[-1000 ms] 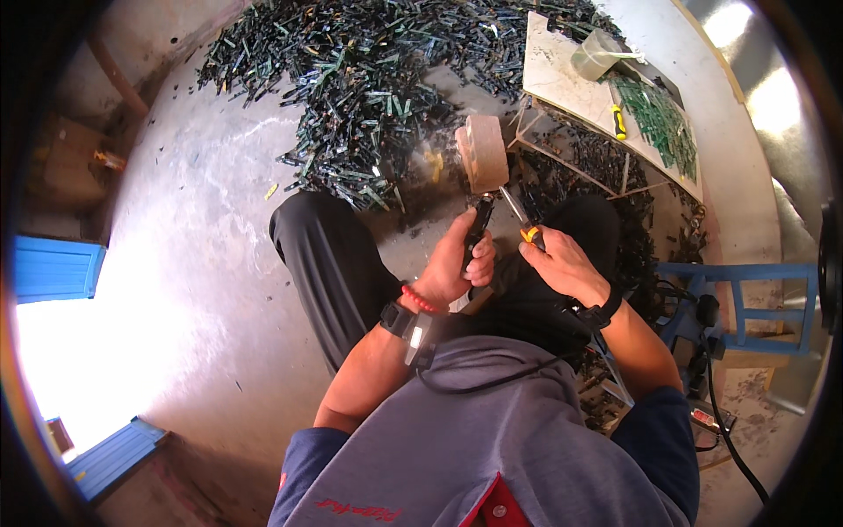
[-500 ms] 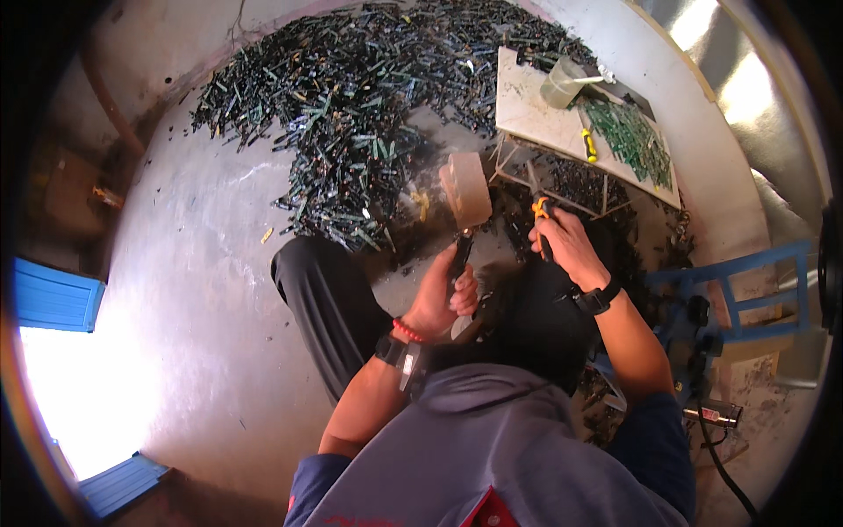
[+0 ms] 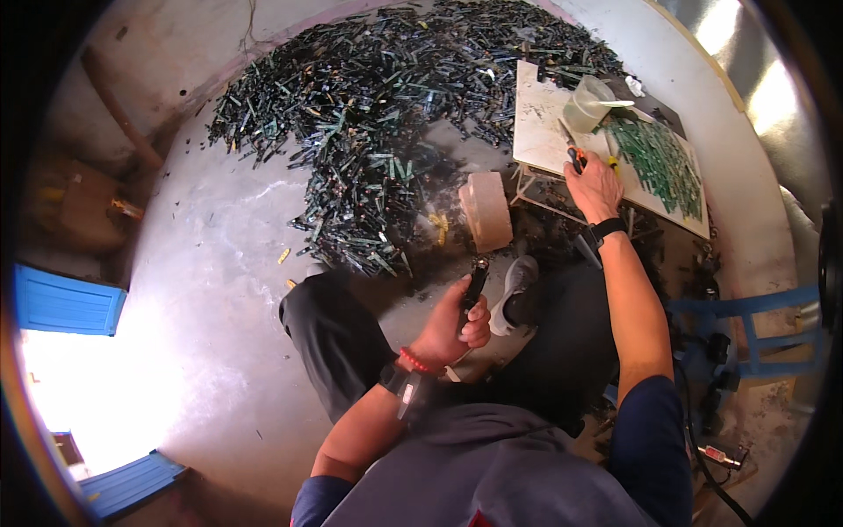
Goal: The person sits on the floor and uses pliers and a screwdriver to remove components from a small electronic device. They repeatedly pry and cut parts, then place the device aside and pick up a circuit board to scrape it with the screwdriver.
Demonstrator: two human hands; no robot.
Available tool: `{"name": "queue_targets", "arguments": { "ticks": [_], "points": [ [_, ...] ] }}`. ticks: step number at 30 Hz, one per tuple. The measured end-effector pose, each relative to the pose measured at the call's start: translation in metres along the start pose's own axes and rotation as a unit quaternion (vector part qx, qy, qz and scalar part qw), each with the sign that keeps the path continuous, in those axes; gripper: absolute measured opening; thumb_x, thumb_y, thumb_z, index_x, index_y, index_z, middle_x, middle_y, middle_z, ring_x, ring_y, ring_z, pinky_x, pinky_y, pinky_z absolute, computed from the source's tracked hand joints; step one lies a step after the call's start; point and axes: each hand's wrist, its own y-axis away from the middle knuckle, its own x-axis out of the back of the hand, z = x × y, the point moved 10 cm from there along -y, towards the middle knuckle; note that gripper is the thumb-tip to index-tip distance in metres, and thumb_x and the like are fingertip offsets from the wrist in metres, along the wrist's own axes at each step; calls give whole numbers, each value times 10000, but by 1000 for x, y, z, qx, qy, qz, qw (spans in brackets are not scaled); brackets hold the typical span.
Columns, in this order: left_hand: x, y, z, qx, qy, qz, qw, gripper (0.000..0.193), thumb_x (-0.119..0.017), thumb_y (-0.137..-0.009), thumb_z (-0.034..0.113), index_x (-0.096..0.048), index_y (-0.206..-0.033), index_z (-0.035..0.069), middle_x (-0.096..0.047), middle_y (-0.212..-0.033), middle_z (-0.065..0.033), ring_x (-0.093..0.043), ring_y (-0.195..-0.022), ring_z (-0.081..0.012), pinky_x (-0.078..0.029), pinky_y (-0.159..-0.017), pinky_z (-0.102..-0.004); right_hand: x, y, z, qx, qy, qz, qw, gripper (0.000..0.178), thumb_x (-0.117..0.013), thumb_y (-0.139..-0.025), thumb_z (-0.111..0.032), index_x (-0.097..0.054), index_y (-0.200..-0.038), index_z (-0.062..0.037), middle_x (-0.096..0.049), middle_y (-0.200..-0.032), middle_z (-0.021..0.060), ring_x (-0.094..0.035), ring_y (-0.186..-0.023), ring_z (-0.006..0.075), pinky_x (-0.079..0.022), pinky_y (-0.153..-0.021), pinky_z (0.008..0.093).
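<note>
My left hand [image 3: 448, 332] is closed round a black elongated piece [image 3: 477, 281], held upright above my lap with its top end sticking out. Out to the right, my right hand [image 3: 599, 189] reaches over the near edge of a low white-topped table [image 3: 543, 132]. It grips pliers [image 3: 574, 156] with orange and black handles, their jaws pointing away over the tabletop. Beside the right hand, a yellow-handled tool [image 3: 613, 165] is partly covered. Many thin green strips [image 3: 657, 167] lie heaped on the right of the table, near a translucent plastic jug [image 3: 586, 107].
A brownish block [image 3: 488, 212] stands on the floor before my feet. Beyond it spreads a large pile of dark strips [image 3: 351, 132]. A blue chair-like frame [image 3: 755, 329] is at the right, with a cable [image 3: 702, 457] and a metal-bodied tool [image 3: 720, 455] below.
My right hand has moved away from me and right with the pliers, from above my knee to over the table. The left hand still holds the black piece; the view has shifted slightly.
</note>
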Motion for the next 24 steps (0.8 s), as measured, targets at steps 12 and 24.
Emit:
{"name": "queue_targets", "arguments": {
  "ticks": [12,24],
  "points": [
    [-19,-45,108,-20,-41,9,999,558,-289,-954,537,-411,-607,118,-295,-476,23,-234,-401,-117,-224,-427,-277,-18,-32,3,12,24,97,995,371,-642,-775,-367,-623,-914,-24,-625,-916,167,-596,-883,353,-487,-766,448],
    [13,-71,134,-64,3,46,997,516,-336,-959,519,-416,-648,115,-331,-512,23,-318,-453,-122,-295,-464,-260,18,87,-164,337,-388,-132,848,623,-818,-667,-279,-536,-1161,-27,-579,-1128,153,-581,-1015,332,-486,-858,413]
  ]
}}
